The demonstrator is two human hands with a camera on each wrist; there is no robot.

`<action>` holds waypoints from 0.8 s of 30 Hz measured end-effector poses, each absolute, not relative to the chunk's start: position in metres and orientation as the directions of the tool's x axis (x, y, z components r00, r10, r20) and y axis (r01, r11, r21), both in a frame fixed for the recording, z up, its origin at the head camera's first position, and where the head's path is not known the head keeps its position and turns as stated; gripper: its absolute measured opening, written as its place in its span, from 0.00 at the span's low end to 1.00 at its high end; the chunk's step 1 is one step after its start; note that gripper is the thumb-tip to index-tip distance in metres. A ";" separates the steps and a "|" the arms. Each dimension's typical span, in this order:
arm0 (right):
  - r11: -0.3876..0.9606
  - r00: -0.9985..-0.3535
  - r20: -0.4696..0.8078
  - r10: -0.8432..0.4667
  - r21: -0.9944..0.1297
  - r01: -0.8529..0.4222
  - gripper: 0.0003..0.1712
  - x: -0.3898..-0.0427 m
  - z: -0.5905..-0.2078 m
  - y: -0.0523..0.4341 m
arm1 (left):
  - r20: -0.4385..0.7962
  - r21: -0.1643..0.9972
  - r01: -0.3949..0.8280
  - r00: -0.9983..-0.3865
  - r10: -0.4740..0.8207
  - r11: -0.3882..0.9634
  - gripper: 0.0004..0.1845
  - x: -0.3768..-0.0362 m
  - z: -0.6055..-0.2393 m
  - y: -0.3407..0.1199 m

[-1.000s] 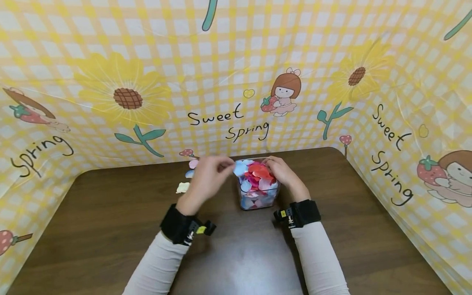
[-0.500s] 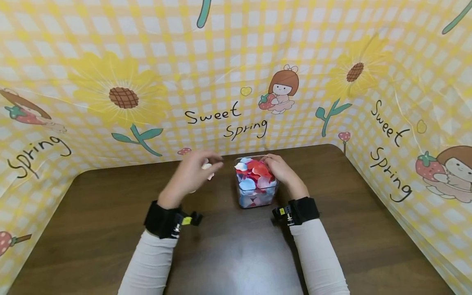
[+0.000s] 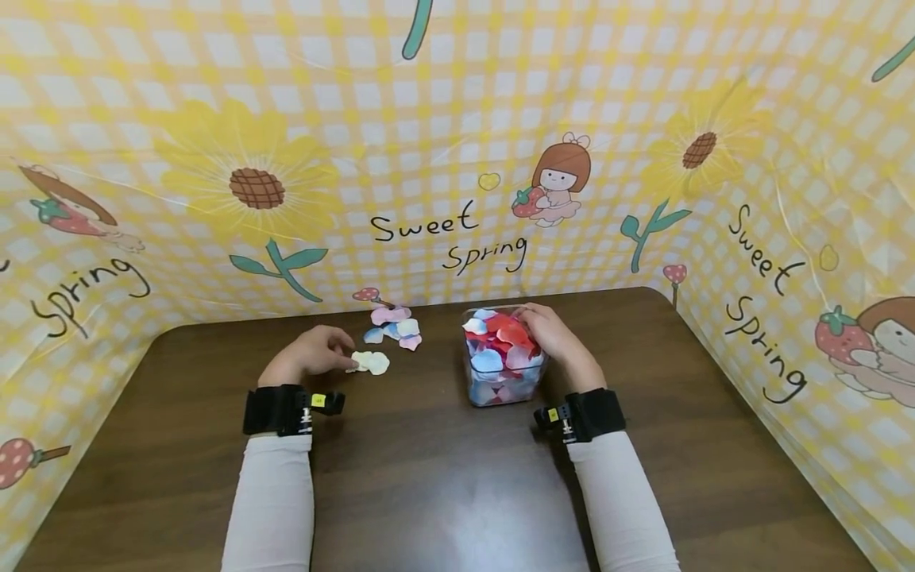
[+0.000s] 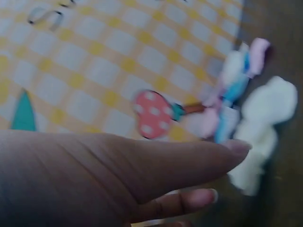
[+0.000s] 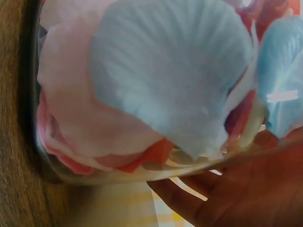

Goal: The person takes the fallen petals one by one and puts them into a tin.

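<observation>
Yellow gingham sheeting (image 3: 457, 119) printed with sunflowers and "Sweet Spring" walled in a dark wooden surface (image 3: 443, 492). On it, the left hand (image 3: 310, 359) lay low, fingers reaching toward a cream petal (image 3: 373, 362); the fingertips looked to touch or lightly pinch its near edge, though the head view did not settle which, and the left wrist view showed only the thumb and a finger extended beside the same cream petal (image 4: 262, 132). Just beyond that petal, nearer the backdrop, sat a small cluster of loose petals (image 3: 395, 327) in pink, white and pale blue, lying flat and partly overlapping. The right hand (image 3: 554, 338) was wrapped round the far side of a clear plastic box (image 3: 503, 389), steadying it upright; the box was heaped to the brim with red, pink and blue petals (image 3: 498, 342), which the right wrist view showed pressed against the clear wall (image 5: 156, 94). Black wrist bands (image 3: 279, 410) sat above pale sleeves. The petals looked like thin fabric: almost weightless, limp, easily creased and apt to cling or slide, so each would best be taken by a gentle fingertip pinch at its edge. The box seemed light and smooth-walled, best held across its sides.
</observation>
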State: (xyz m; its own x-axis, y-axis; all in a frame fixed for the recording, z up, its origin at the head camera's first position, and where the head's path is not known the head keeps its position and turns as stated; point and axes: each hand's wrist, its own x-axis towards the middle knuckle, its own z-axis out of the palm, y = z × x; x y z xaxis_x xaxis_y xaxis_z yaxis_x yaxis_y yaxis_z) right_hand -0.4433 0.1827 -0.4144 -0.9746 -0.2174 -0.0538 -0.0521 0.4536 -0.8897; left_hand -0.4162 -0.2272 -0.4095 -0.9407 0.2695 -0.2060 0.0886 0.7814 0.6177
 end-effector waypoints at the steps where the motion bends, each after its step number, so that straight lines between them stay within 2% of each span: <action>1: 0.455 -0.975 -0.057 -0.217 -0.889 -0.050 0.24 -0.443 -0.415 0.183 | -0.208 0.628 0.086 -0.939 0.273 0.774 0.21 -0.418 -0.414 -0.227; 7: 0.457 -0.974 -0.045 -0.222 -0.887 -0.064 0.24 -0.442 -0.416 0.184 | -0.189 0.644 0.062 -0.953 0.238 0.763 0.16 -0.422 -0.427 -0.226; 16: 0.458 -0.974 -0.018 -0.226 -0.884 -0.091 0.24 -0.441 -0.413 0.183 | -0.203 0.644 0.001 -0.964 0.173 0.765 0.17 -0.421 -0.421 -0.235; 19: 0.457 -0.974 -0.013 -0.225 -0.884 -0.093 0.24 -0.441 -0.413 0.183 | -0.158 0.639 0.018 -0.975 0.154 0.769 0.19 -0.417 -0.411 -0.240; 24: 0.453 -0.973 -0.014 -0.228 -0.887 -0.093 0.24 -0.442 -0.415 0.185 | 0.022 0.650 0.118 -0.990 0.137 0.750 0.18 -0.406 -0.382 -0.229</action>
